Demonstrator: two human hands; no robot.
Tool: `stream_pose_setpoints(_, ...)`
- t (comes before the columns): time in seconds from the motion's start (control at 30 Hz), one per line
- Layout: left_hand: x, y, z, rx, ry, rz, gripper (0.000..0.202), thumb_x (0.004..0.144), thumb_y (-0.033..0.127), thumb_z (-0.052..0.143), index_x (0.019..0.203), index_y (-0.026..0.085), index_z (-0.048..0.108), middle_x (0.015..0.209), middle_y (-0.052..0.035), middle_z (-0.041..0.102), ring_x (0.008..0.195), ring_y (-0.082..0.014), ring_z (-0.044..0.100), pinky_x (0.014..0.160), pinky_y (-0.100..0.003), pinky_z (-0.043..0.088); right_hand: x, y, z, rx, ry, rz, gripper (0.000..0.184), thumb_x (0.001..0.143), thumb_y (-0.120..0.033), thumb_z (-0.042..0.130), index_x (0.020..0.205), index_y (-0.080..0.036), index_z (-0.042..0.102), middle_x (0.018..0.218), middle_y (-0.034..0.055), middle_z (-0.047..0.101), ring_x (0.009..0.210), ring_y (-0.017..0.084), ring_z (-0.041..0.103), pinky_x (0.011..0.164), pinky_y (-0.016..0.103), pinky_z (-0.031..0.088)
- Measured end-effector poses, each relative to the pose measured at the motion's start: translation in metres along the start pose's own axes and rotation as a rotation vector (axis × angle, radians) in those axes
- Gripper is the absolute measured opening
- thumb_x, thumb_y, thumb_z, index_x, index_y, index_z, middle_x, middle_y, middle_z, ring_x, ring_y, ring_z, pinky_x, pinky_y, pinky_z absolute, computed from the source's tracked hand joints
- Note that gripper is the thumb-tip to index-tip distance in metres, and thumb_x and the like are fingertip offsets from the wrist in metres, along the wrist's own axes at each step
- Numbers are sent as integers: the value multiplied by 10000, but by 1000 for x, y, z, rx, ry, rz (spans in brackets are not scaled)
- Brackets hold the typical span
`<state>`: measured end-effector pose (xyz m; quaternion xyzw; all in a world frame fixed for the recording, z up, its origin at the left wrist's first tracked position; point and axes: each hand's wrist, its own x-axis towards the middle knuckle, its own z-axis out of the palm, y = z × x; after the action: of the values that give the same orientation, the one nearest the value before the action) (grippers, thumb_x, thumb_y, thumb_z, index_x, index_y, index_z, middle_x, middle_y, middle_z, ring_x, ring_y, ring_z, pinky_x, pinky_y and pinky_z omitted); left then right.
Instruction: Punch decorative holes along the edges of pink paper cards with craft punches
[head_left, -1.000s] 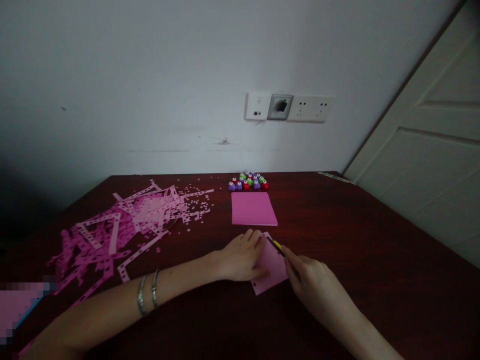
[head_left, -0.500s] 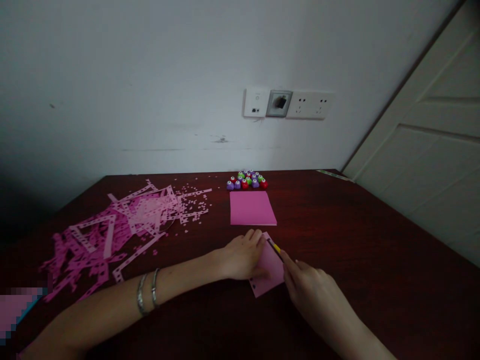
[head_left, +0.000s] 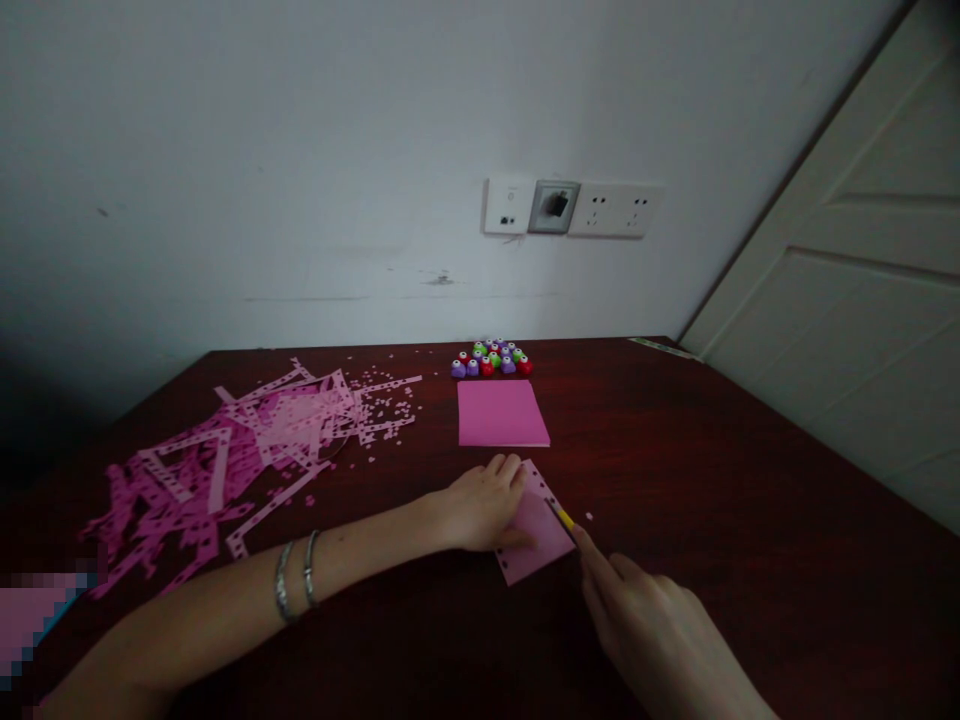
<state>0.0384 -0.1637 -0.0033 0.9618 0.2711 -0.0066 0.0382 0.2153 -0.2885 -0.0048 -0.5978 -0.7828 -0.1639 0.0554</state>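
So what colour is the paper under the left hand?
The paper is pink, with dark spots near some edges; see the head view.

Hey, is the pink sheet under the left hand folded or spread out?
Spread out, it seems: the pink sheet lies flat on the tabletop, no fold showing, though the left hand covers part.

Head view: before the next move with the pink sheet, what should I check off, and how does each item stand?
1. Left hand on the punched sheet: ok, it rests spread over the left part.
2. Yellow tool held in the right hand: ok.
3. Tool clear of the left hand: ok, a gap shows between them.
4. Tool tip touching the sheet: cannot tell.
5. Paper stack apart from the sheet: ok, it lies just beyond.
6. Area right of the sheet free of bits: not ok, a small pale bit lies there.
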Motion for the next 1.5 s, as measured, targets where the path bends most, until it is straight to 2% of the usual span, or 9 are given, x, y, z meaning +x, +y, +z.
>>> stream_pose_setpoints(0.27,0,1,-2,-4,-18,0,767,801,597,418,1314,52,251,1262,-184,388,1117,-289,388,830,-364,404,-14,4,-6,-17,39,-46,395,704,-101,512,1081,-103,626,497,-17,581,280,123,530,253,189,310)
stream_pose_setpoints(0.6,0,0,-4,-19,-35,-5,756,786,604,433,1302,69,298,1286,-192,372,1147,-292,376,894,-352,355,-37,11,-4,69,122,-144,394,758,-65,356,1041,-17,626,532,34,595,256,107,502,237,193,370)
stream_pose_setpoints(0.83,0,0,-6,-24,-60,-10,788,791,621,399,1332,63,265,1320,-203,336,1168,-304,354,904,-370,351,-49,16,-4,166,68,-124,415,763,-73,348,1054,-106,642,579,56,641,280,118,520,251,190,411)
stream_pose_setpoints(1.07,-1,-1,-6,-41,-61,-8,807,791,632,382,1351,71,232,1314,-201,340,1172,-303,349,917,-365,341,-56,17,-3,230,56,-85,426,779,-107,342,1084,-85,639,613,88,658,289,129,527,285,202,458)
stream_pose_setpoints(1.27,0,-1,-5,-75,-70,-14,802,786,617,406,1344,61,252,1310,-214,339,1178,-322,346,927,-391,339,-58,19,-7,318,72,-77,420,803,-131,331,1095,-112,632,654,88,675,300,125,539,296,188,470)
stream_pose_setpoints(1.4,2,-4,-10,-196,-112,-43,831,744,604,484,1354,96,237,1311,-205,335,1177,-333,351,901,-414,371,-54,24,-21,404,176,-65,380,875,-191,330,1171,-134,561,760,93,696,418,149,619,327,187,498)
stream_pose_setpoints(1.5,7,-12,-17,-392,-87,-78,698,769,583,469,1282,122,359,1224,-172,430,1083,-277,451,866,-384,405,-45,31,-33,432,265,-33,384,896,-245,366,1253,-141,464,940,112,688,679,197,689,534,229,580)
